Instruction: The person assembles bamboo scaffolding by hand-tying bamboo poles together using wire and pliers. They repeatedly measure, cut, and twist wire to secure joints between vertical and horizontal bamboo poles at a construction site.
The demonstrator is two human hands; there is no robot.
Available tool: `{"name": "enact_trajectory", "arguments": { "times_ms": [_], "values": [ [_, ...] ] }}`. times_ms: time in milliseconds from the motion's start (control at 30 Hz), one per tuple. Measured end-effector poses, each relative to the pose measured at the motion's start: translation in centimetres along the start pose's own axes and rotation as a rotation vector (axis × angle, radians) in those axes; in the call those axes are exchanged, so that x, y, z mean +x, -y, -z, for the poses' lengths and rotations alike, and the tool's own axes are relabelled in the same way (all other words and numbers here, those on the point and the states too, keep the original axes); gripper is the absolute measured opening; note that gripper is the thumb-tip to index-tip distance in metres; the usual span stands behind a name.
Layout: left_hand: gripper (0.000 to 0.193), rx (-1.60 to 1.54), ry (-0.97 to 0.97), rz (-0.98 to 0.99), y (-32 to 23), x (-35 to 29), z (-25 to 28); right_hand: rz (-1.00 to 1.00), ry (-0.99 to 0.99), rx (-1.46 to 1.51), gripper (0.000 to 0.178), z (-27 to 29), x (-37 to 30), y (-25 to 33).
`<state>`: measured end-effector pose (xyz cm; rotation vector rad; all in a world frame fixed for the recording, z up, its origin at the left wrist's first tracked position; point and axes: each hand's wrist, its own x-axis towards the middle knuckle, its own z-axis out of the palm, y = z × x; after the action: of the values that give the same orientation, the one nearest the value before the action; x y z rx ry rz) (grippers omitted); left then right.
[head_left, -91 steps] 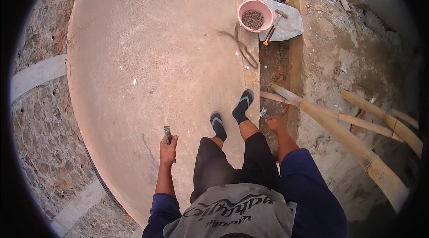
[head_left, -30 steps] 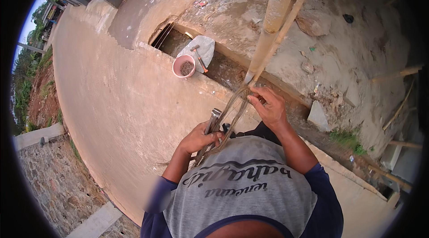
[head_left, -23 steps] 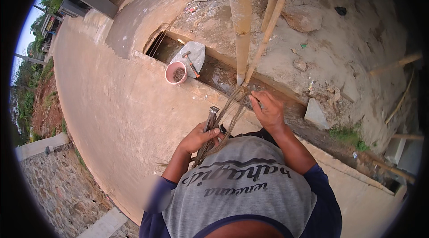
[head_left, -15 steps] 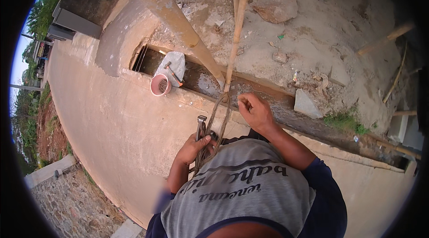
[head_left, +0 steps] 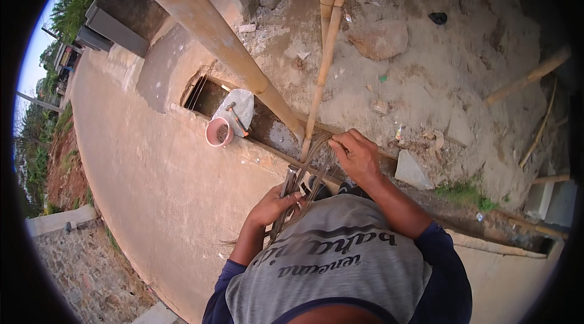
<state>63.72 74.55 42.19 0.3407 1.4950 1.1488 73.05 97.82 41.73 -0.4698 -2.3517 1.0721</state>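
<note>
My left hand (head_left: 275, 205) grips a metal tool (head_left: 289, 179) and the lower run of a bundle of thin wires (head_left: 310, 169); the tool's working end is hard to make out. At two o'clock from it, my right hand (head_left: 356, 155) pinches the bundle's top, fingers closed narrow, just beside the slim bamboo pole (head_left: 322, 68). The thick bamboo pole (head_left: 213, 32) slants toward eleven o'clock, its top cut off. A pink bucket (head_left: 218, 132) sits at ten o'clock; my shirt hides my feet.
</note>
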Motion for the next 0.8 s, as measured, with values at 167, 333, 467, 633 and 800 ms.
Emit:
{"name": "enact_trajectory", "arguments": {
  "times_ms": [167, 333, 467, 633, 800],
  "values": [
    [0.037, 0.004, 0.000, -0.011, -0.9, 2.5, 2.3, 0.305, -0.164, -0.141, 0.015, -0.6, 2.4, -0.4],
    [0.037, -0.063, -0.009, -0.031, -1.8, 4.5, 4.2, 0.348, -0.127, -0.161, 0.016, -2.6, 4.9, -2.3],
    [0.035, -0.076, -0.067, -0.045, -3.1, 6.5, 5.0, 0.468, -0.111, -0.171, 0.017, -2.4, 9.5, -3.0],
    [0.030, -0.158, -0.186, -0.034, -5.7, 10.7, 4.8, 0.279, 0.114, 0.153, 0.015, -1.3, 15.0, -5.5],
    [0.026, -0.234, -0.330, -0.064, -8.7, 16.6, 3.5, 0.188, 0.435, 0.341, 0.014, 1.6, 22.6, -10.8]
  ]
}}
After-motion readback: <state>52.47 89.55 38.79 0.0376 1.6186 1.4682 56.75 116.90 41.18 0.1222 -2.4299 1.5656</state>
